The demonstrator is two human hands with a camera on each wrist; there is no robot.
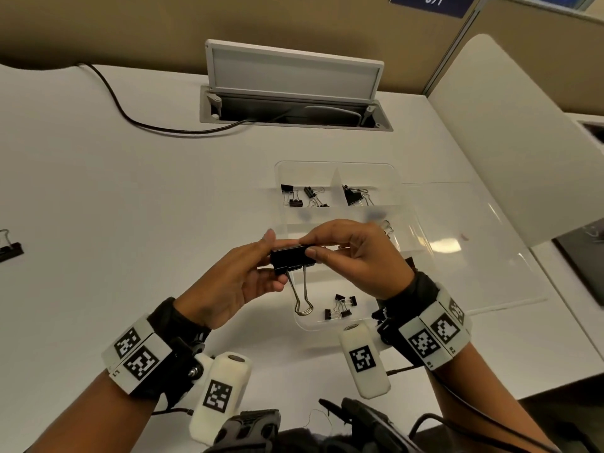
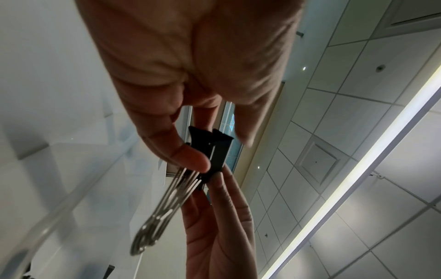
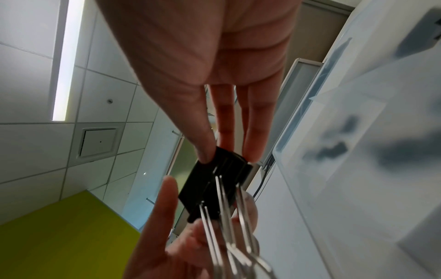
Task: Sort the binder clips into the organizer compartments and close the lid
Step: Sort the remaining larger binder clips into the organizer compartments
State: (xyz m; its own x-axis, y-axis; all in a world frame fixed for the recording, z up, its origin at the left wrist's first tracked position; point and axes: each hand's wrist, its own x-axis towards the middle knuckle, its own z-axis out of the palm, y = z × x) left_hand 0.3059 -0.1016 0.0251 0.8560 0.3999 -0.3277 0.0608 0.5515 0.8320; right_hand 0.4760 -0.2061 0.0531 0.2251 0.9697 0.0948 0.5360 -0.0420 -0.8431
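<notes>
Two large black binder clips (image 1: 291,258) are held side by side, their silver wire handles hanging down over the clear organizer (image 1: 397,178). My left hand (image 1: 258,273) grips their left end, and my right hand (image 1: 327,253) pinches the right end between thumb and fingers. The left wrist view shows the two clip bodies (image 2: 212,149) between my left hand (image 2: 214,149) and the right hand (image 2: 219,217) below. In the right wrist view my right hand (image 3: 226,156) pinches the clips (image 3: 214,185). Small clips (image 1: 341,307) lie in near and far compartments. The lid (image 1: 474,243) lies open to the right.
One more black binder clip (image 1: 9,248) lies on the white table at the far left edge. A raised cable box (image 1: 294,93) with a black cord (image 1: 130,120) stands at the back. A white panel (image 1: 523,142) rises at the right.
</notes>
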